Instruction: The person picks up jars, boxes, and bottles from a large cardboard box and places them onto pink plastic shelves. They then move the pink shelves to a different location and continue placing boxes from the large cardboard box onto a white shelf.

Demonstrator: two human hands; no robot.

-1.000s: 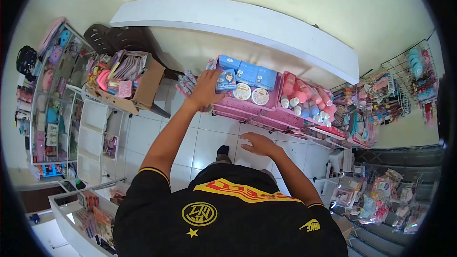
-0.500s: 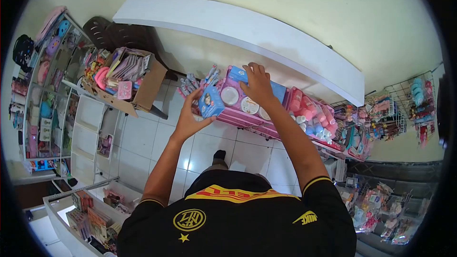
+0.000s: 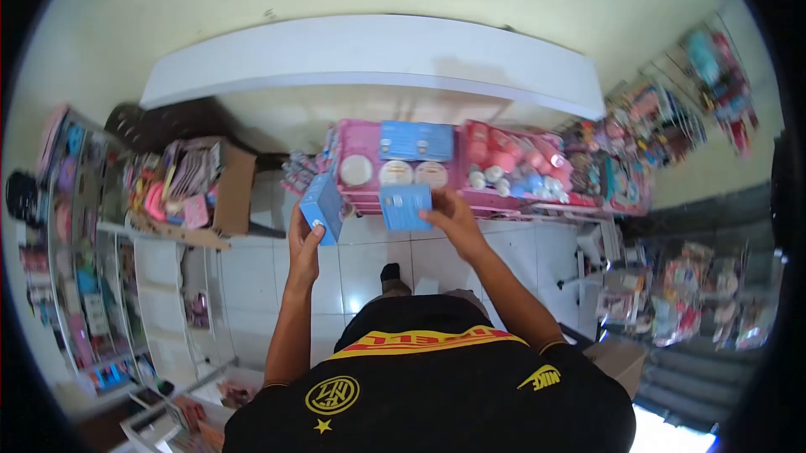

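Note:
In my left hand (image 3: 304, 247) is a small blue box (image 3: 324, 208), tilted, with the thumb on its near face. My right hand (image 3: 456, 225) grips a second blue box (image 3: 405, 204) by its right side. Both boxes are held up in front of a pink tray rack (image 3: 356, 134), apart from each other. More blue boxes (image 3: 417, 141) stand along the back of that rack. Before them sit round tubs with white lids (image 3: 356, 170), partly covered by the right-hand box.
Right of the tubs, a pink tray holds pink and blue bottles (image 3: 504, 159). A white shelf (image 3: 378, 54) juts from the wall above the rack. An open cardboard box of goods (image 3: 235, 190) sits to the left, and hanging racks (image 3: 667, 121) line the right.
My right hand has drawn back from the rear row of the rack and now holds a blue box. The left-hand box has moved nearer to me, and the head view has turned.

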